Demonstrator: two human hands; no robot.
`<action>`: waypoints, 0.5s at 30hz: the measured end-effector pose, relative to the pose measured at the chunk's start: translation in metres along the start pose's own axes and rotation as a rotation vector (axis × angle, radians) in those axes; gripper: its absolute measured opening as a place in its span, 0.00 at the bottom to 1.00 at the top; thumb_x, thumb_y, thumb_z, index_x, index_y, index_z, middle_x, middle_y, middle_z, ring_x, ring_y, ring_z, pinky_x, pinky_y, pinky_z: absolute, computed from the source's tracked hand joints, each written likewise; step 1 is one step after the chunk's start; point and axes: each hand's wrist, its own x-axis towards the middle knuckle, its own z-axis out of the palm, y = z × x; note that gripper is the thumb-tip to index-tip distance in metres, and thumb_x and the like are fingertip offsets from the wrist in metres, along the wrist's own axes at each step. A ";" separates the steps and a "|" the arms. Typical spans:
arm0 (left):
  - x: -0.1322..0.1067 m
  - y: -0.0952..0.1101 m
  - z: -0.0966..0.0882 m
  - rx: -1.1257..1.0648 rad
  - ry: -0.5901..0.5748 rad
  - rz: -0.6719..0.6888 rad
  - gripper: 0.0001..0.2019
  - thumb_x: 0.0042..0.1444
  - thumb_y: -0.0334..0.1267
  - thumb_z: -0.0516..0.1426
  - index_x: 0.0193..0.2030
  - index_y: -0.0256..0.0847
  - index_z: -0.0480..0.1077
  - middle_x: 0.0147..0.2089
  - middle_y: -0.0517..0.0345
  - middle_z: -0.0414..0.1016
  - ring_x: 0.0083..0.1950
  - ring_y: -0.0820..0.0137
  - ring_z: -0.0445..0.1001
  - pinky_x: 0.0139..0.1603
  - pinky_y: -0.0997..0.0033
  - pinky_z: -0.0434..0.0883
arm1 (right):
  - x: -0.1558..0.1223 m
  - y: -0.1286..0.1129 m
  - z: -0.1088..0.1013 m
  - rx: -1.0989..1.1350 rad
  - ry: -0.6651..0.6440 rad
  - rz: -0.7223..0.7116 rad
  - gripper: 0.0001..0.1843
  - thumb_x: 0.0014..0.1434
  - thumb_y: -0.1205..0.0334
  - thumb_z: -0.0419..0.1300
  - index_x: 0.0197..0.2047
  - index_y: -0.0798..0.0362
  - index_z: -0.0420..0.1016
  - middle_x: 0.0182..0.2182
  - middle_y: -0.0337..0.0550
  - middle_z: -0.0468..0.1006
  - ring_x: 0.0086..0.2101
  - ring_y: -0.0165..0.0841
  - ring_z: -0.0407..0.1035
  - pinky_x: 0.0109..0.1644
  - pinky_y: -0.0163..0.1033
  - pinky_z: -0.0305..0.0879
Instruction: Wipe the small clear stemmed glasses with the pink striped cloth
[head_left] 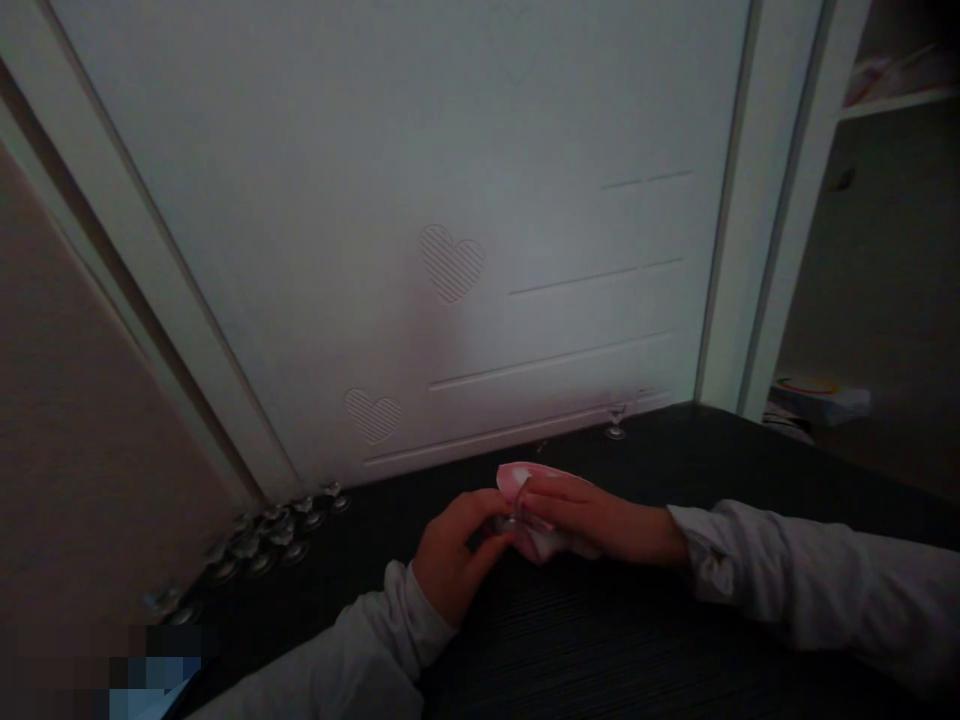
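My right hand point(592, 515) is wrapped around a pink cloth point(529, 482) held low over the dark table point(637, 640). My left hand point(454, 560) meets it from the left, its fingers pinched on a small clear glass point(512, 522) that is mostly hidden between the cloth and the fingers. Both hands touch at the middle of the table, close to the white panel. Both sleeves are white.
Several small clear stemmed glasses point(274, 530) stand in a cluster along the table's back left edge. One more small glass point(616, 420) stands alone at the foot of the white panel with heart patterns point(450, 262). An open shelf unit point(862, 300) rises at right.
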 end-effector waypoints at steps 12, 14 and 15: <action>0.003 0.002 0.002 -0.061 -0.058 -0.103 0.09 0.49 0.35 0.56 0.38 0.40 0.66 0.35 0.57 0.70 0.35 0.70 0.69 0.37 0.69 0.69 | 0.004 0.008 0.000 0.712 -0.023 0.306 0.11 0.52 0.62 0.52 0.29 0.61 0.70 0.25 0.42 0.71 0.24 0.27 0.64 0.29 0.33 0.59; 0.003 0.001 0.002 -0.050 -0.066 -0.129 0.10 0.49 0.36 0.56 0.40 0.41 0.66 0.35 0.57 0.71 0.34 0.70 0.69 0.38 0.68 0.68 | 0.004 0.008 0.001 0.802 -0.009 0.346 0.10 0.51 0.62 0.52 0.29 0.60 0.70 0.23 0.40 0.71 0.23 0.27 0.64 0.28 0.33 0.59; 0.003 0.001 0.002 -0.039 -0.066 -0.139 0.11 0.48 0.37 0.56 0.40 0.41 0.66 0.35 0.57 0.71 0.34 0.70 0.69 0.37 0.68 0.68 | 0.004 0.008 0.001 0.845 0.009 0.359 0.10 0.51 0.62 0.53 0.29 0.60 0.69 0.22 0.40 0.71 0.22 0.27 0.64 0.27 0.33 0.59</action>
